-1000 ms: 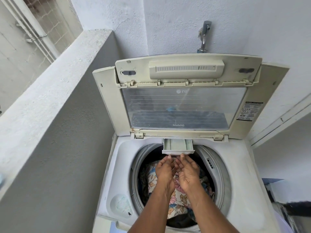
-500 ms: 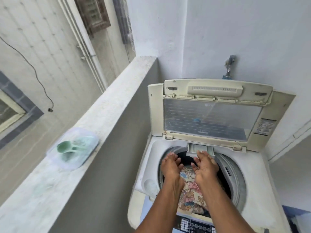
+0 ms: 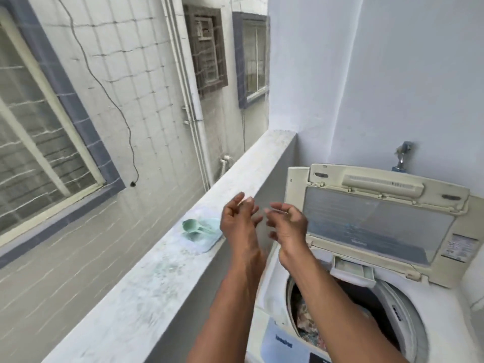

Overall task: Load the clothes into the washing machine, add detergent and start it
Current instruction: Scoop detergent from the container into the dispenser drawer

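With the clothes (image 3: 307, 326) loaded in the washing machine (image 3: 445, 344) drum and its detergent drawer (image 3: 352, 271) pulled out, I hold my left hand (image 3: 237, 222) and right hand (image 3: 288, 226) empty, fingers loosely spread, near the ledge-mounted detergent container (image 3: 207, 238), whose green scoop (image 3: 192, 226) I judge the next grasp requires.

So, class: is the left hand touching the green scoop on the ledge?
Apart. The head view shows the left hand raised beside the green scoop, bag surface visible between them.
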`<state>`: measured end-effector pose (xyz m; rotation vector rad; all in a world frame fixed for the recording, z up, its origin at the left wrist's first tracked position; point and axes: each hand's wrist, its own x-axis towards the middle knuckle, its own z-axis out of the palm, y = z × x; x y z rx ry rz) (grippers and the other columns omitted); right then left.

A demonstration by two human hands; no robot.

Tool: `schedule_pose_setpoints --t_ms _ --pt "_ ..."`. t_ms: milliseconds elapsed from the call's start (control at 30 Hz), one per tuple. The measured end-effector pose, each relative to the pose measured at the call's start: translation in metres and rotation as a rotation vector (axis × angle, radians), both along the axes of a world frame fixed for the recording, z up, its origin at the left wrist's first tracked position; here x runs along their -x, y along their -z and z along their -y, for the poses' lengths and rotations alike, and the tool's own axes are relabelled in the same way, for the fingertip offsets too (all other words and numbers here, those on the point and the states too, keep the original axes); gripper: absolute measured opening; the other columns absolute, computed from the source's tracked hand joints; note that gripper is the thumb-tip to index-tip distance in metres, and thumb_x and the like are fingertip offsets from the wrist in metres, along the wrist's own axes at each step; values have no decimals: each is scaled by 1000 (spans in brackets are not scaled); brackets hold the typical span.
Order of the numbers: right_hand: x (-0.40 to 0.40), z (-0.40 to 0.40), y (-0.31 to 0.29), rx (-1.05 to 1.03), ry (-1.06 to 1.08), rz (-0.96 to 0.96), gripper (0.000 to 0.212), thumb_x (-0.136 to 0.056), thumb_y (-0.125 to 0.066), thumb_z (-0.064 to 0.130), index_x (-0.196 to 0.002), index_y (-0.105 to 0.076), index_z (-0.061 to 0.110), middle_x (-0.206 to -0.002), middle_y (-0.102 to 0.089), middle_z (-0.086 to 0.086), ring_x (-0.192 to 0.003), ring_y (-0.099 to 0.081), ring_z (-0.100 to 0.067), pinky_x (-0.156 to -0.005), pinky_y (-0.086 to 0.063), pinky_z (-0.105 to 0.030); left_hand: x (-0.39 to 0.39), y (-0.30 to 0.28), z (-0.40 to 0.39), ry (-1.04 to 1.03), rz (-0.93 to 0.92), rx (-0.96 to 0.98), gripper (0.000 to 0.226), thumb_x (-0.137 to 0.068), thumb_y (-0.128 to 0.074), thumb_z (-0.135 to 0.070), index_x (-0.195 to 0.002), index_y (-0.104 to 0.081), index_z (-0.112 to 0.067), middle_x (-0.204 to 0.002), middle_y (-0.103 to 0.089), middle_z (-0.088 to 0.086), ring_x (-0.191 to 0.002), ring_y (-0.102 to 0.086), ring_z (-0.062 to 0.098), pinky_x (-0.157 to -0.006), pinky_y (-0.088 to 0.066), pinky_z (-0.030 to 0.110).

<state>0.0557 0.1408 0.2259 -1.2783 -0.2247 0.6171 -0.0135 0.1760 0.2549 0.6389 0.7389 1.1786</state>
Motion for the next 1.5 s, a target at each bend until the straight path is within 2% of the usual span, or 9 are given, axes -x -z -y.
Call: schedule_pose_setpoints --t_ms 133,233,367,633,833,967,1100,1267,1500 --pt "36 -30 -15 123 -183 316 15 -81 -85 15 -92 -77 20 -78 -75 3 -66 -66 -11 -58 -49 -25 51 -23 -18 -134 -28 -172 30 -92 -69 6 -117 -67 -12 -100 -67 8 -89 -65 15 -73 -56 25" --pt "54 -45 -19 313 -306 688 14 -78 -87 29 -89 -79 26 -80 -73 12 -76 -68 -3 -71 -50 -22 91 -23 -29 -234 -191 -280 49 -84 -71 12 -123 -66 -17 -116 -71 5 -99 -67 12 -89 -55 27" --pt "66 -57 -22 578 -438 1069 30 -81 -83 46 -106 -77 31 -105 -68 8 -98 -65 -12 -81 -46 -25 129 -4 -42 -230 -486 -348 69 -79 -71 9 -136 -55 -26 -131 -63 -4 -121 -60 9 -106 -46 28" --pt "76 -74 -19 740 -535 1216 31 -82 -80 41 -111 -75 31 -124 -62 -1 -111 -64 -21 -88 -50 -30 142 29 -52 -45 -611 -316 103 -69 -83 9 -154 -35 -23 -156 -41 2 -144 -41 14 -109 -33 25" --pt "77 -83 -18 800 -528 1246 26 -81 -77 29 -107 -75 31 -122 -62 -2 -110 -64 -24 -82 -49 -30 137 45 -62 54 -817 -417 129 -56 -86 -19 -164 -16 -21 -165 -30 -4 -153 -31 12 -123 -32 35" --pt "76 -88 -18 784 -522 1230 23 -75 -81 27 -96 -72 32 -118 -65 2 -108 -65 -22 -80 -49 -28 131 47 -65 34 -857 -483 143 -48 -99 -42 -163 -14 -31 -161 -36 -11 -149 -36 7 -118 -33 29" --pt "75 -88 -24 677 -462 1236 9 -83 -79 26 -85 -70 29 -101 -73 7 -99 -68 -21 -74 -51 -29 134 54 -63 -39 -864 -528 136 -52 -100 -28 -162 -20 -31 -150 -41 -12 -144 -42 10 -112 -36 28" --pt "61 -88 -32 529 -315 1684 14 -80 -79 14 -86 -69 23 -79 -71 0 -87 -61 -30 -71 -45 -39 140 57 -60 -64 -893 -633 130 -54 -93 -22 -163 -24 -25 -151 -34 -21 -144 -35 6 -102 -21 -2" --pt "44 -86 -36 515 -382 2134 30 -59 -66 -14 -69 -70 15 -63 -56 -3 -68 -55 -30 -55 -31 -33 140 52 -52 -48 -841 -739 121 -58 -88 -13 -159 -26 -38 -150 -28 -41 -143 -31 -7 -105 -20 -2"
